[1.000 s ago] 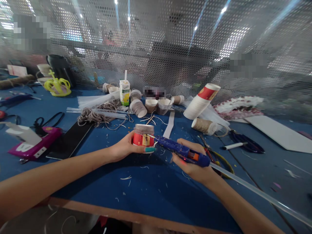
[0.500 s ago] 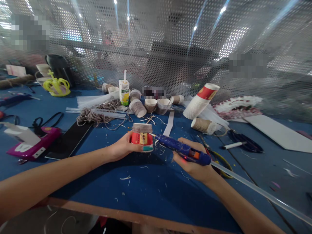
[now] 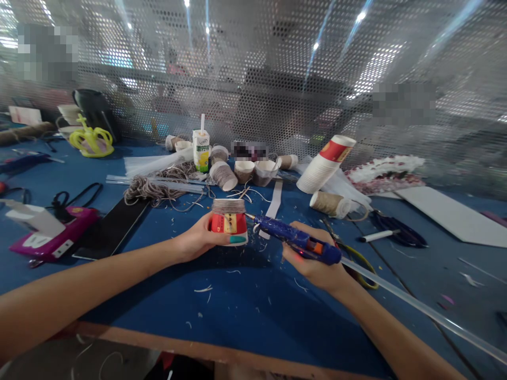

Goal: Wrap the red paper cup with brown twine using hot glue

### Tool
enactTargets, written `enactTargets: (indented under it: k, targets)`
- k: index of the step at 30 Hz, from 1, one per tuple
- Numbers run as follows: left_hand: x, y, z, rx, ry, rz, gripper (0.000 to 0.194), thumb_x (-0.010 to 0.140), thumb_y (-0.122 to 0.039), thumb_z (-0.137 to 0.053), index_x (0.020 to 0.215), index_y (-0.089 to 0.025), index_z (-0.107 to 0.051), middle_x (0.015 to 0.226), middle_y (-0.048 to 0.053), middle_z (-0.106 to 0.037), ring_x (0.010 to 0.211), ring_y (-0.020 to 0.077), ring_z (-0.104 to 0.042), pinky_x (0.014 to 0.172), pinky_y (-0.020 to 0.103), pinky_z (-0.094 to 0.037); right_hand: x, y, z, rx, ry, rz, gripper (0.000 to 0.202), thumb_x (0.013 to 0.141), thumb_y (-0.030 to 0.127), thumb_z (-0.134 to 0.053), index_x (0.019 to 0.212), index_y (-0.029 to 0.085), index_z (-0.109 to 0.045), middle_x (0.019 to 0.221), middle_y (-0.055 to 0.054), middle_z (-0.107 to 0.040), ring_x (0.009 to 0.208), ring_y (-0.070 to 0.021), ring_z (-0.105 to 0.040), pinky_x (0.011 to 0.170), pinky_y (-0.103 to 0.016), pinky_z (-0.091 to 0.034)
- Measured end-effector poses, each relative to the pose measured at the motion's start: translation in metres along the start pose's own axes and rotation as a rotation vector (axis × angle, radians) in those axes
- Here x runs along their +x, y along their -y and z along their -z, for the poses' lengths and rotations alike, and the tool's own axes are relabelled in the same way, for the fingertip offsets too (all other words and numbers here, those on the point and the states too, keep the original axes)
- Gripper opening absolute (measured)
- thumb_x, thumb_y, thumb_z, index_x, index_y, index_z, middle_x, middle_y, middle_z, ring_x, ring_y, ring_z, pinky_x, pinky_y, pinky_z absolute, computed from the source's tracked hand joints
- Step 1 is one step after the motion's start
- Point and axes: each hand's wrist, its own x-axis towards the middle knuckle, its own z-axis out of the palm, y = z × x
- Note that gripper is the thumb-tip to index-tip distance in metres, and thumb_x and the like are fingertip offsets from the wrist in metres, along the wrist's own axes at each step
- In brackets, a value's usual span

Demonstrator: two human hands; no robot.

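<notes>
My left hand (image 3: pixel 200 237) is closed around a red and white paper cup (image 3: pixel 228 224), its thumb lying across the front. Grey-brown cord is wound round the cup's upper part, and the cup is held above the blue table. A blue hot glue gun (image 3: pixel 297 237) is gripped in my right hand (image 3: pixel 312 264). Its nozzle points left, close beside the cup's right side; whether it touches cannot be made out. A long clear glue stick (image 3: pixel 420 303) sticks out of the gun's back end.
Yellow-handled scissors (image 3: pixel 362 266) lie by my right wrist. Behind the cup are tangled cord (image 3: pixel 152 189), a juice carton (image 3: pixel 201 150), several cord-wrapped cups and a leaning cup stack (image 3: pixel 320 169). A purple power strip (image 3: pixel 59 235) is at left.
The glue gun's tip has drawn slightly away from the cup's rim. The cup has turned a little in my left hand, so its printed label faces more to the left.
</notes>
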Motion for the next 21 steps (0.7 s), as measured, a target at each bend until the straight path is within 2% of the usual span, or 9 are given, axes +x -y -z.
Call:
enactTargets:
  k: [4,9,13,16,19,21]
  targets:
    - [0.001,0.0,0.0,-0.02,-0.003,0.003,0.056,0.051,-0.014,-0.086,0.103,-0.013,-0.064,0.092,0.006,-0.071,0.084,0.0197,-0.067,0.09,0.039,-0.049,0.001,0.0,0.0,-0.003,-0.017,0.003,0.022,0.069,0.024,-0.055,0.054,0.023,-0.038,0.046,0.005,-0.044,0.042,-0.0109,-0.043,0.042,-0.025,-0.034]
    - [0.0,-0.002,-0.002,-0.037,0.001,0.007,0.052,0.05,-0.013,-0.086,0.099,-0.013,-0.066,0.088,0.005,-0.072,0.081,0.0176,-0.068,0.086,0.035,-0.05,0.002,-0.001,0.0,-0.036,-0.026,0.025,0.022,0.07,0.025,-0.053,0.054,0.024,-0.038,0.046,0.004,-0.045,0.042,-0.0121,-0.045,0.042,-0.026,-0.035]
    - [-0.001,-0.003,-0.002,-0.034,-0.015,0.027,0.052,0.05,-0.013,-0.086,0.097,-0.012,-0.067,0.088,0.005,-0.073,0.081,0.0177,-0.068,0.086,0.035,-0.05,0.008,-0.013,0.005,-0.128,-0.017,0.044,0.023,0.073,0.028,-0.053,0.056,0.024,-0.038,0.051,0.002,-0.048,0.046,-0.0134,-0.048,0.046,-0.027,-0.037]
    - [-0.001,-0.003,-0.001,-0.049,-0.047,0.025,0.054,0.048,-0.013,-0.087,0.097,-0.013,-0.066,0.089,0.005,-0.072,0.082,0.0183,-0.068,0.088,0.037,-0.049,0.018,-0.031,0.009,-0.325,-0.088,0.042,0.025,0.075,0.033,-0.054,0.059,0.024,-0.036,0.054,0.002,-0.045,0.048,-0.0145,-0.047,0.049,-0.028,-0.038]
    - [0.001,-0.002,-0.001,-0.051,-0.09,0.009,0.057,0.046,-0.011,-0.088,0.097,-0.014,-0.064,0.091,0.004,-0.071,0.084,0.0189,-0.068,0.093,0.039,-0.047,0.028,-0.052,0.014,-0.643,-0.182,-0.004,0.033,0.078,0.049,-0.054,0.068,0.024,-0.036,0.067,-0.002,-0.051,0.057,-0.0203,-0.054,0.053,-0.032,-0.041]
    - [0.002,-0.002,-0.002,-0.019,-0.12,0.007,0.057,0.046,-0.009,-0.088,0.097,-0.014,-0.063,0.092,0.005,-0.071,0.086,0.0202,-0.067,0.095,0.042,-0.046,0.032,-0.066,0.018,-0.797,-0.144,-0.066,0.039,0.078,0.059,-0.053,0.075,0.023,-0.038,0.082,-0.009,-0.055,0.066,-0.0262,-0.06,0.055,-0.036,-0.045]
